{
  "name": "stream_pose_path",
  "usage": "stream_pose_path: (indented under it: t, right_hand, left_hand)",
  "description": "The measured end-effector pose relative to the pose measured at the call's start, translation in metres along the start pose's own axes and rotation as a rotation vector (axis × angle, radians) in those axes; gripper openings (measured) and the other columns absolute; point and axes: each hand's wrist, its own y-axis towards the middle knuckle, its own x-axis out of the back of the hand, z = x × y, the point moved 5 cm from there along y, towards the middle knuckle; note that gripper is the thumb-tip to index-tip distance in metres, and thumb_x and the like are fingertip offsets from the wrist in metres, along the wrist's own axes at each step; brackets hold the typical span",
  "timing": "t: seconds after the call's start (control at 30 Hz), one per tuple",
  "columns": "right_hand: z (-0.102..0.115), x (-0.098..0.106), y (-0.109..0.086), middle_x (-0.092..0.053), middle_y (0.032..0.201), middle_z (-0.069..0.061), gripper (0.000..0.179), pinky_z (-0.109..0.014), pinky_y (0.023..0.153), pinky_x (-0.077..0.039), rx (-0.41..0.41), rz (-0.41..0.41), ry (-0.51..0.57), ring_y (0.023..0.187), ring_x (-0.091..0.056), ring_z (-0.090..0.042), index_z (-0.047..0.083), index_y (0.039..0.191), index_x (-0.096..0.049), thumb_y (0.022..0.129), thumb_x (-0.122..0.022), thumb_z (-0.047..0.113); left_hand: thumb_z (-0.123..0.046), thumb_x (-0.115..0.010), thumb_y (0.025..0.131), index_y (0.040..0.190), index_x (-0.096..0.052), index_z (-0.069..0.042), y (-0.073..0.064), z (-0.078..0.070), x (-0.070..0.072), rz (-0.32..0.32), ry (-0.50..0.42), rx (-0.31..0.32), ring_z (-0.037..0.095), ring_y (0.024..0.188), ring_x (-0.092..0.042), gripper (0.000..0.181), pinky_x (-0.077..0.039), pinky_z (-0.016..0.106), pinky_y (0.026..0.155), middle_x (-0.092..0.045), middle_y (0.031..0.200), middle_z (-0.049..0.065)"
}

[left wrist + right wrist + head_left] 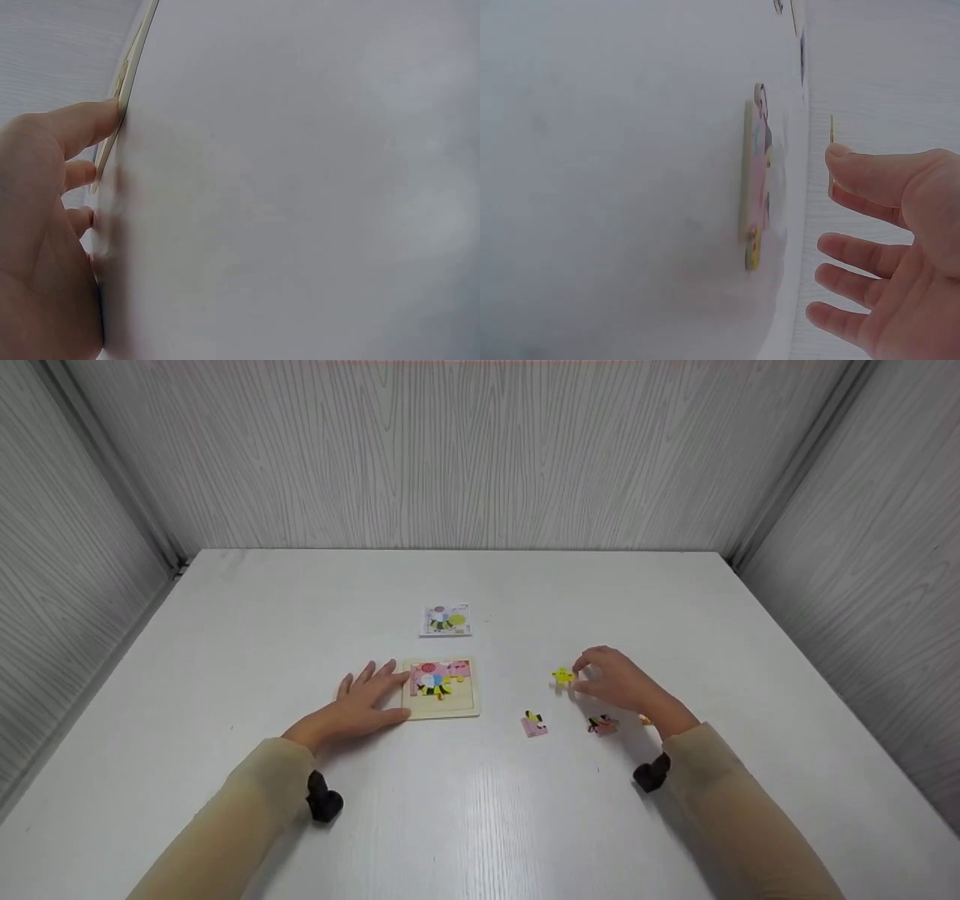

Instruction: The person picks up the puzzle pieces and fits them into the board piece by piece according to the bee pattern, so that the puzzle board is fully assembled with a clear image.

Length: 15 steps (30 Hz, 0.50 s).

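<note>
So the left hand (pixel 365 703) lies flat with fingers straight against the puzzle board's (pixel 442 690) left edge near the table's (pixel 225 622) middle, probably to steady it. Right hand (pixel 619 681) pinches a yellow piece (pixel 562 676) right of the board. Only the right wrist view shows that piece lifted off the surface, edge-on (pixel 830 154); only the head view shows two loose pieces (pixel 534 724) nearer the front edge.

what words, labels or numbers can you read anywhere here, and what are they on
None can be read.
The picture card shows a small printed image; any lettering is too small to tell.
The puzzle board and the loose pieces, like the yellow piece pinched by the right hand, show only coloured pictures, no text.
</note>
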Motion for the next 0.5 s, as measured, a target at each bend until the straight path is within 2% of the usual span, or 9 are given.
stream_pose_path:
  t: [0.3, 0.5]
  right_hand:
    - [0.021, -0.013, 0.01, -0.055, 0.119, -0.012, 0.025, -0.044, 0.096, -0.038, 0.107, 0.008, 0.003, 0.119, -0.045, -0.029, 0.004, 0.109, -0.061, 0.089, -0.065, 0.019]
    - [0.037, -0.02, 0.017, -0.056, 0.118, -0.01, 0.025, -0.043, 0.099, -0.036, 0.133, 0.016, -0.004, 0.12, -0.044, -0.028, 0.006, 0.108, -0.061, 0.088, -0.065, 0.02]
  left_hand:
    - [-0.046, -0.052, 0.091, 0.148, -0.027, -0.016, 0.0, -0.002, 0.001, -0.008, -0.021, 0.001, 0.035, 0.139, 0.009, 0.069, 0.012, 0.056, 0.105, -0.005, 0.155, 0.014]
    - [-0.047, -0.052, 0.091, 0.148, -0.027, -0.015, 0.001, -0.001, 0.001, -0.016, -0.008, -0.008, 0.035, 0.14, 0.008, 0.07, 0.011, 0.056, 0.105, -0.006, 0.155, 0.014]
